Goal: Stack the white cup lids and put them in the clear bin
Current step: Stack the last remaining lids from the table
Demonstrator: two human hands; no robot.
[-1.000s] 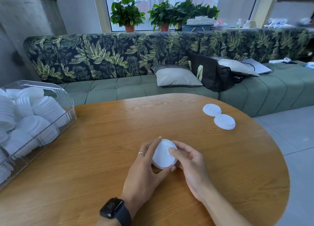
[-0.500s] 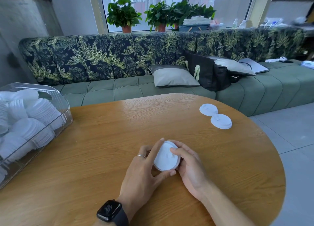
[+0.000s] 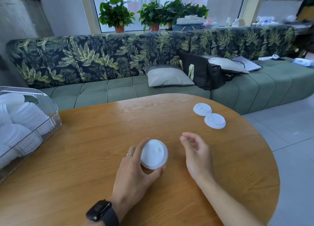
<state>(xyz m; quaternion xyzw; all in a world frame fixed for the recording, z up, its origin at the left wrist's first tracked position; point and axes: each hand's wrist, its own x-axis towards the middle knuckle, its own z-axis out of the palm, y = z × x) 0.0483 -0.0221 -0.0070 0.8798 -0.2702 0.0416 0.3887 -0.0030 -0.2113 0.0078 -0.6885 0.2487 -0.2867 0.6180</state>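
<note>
My left hand (image 3: 134, 171) grips a small stack of white cup lids (image 3: 153, 153) by its rim, a little above the middle of the round wooden table (image 3: 85, 166). My right hand (image 3: 195, 151) hovers just right of the stack, fingers loosely curled and holding nothing. Two more white lids lie flat and touching at the table's far right: one farther lid (image 3: 202, 109) and one nearer lid (image 3: 215, 121). The clear bin (image 3: 51, 113) stands at the left edge, holding several stacks of white lids.
A green sofa (image 3: 122, 91) with leaf-print back wraps behind the table, carrying grey cushions and a black bag (image 3: 202, 73). Potted plants line the window sill. Grey tiled floor (image 3: 288, 141) lies beyond the table's right edge.
My right hand has let go of the lid stack and drawn away to the right. The left hand alone now holds the stack, tilted up slightly.
</note>
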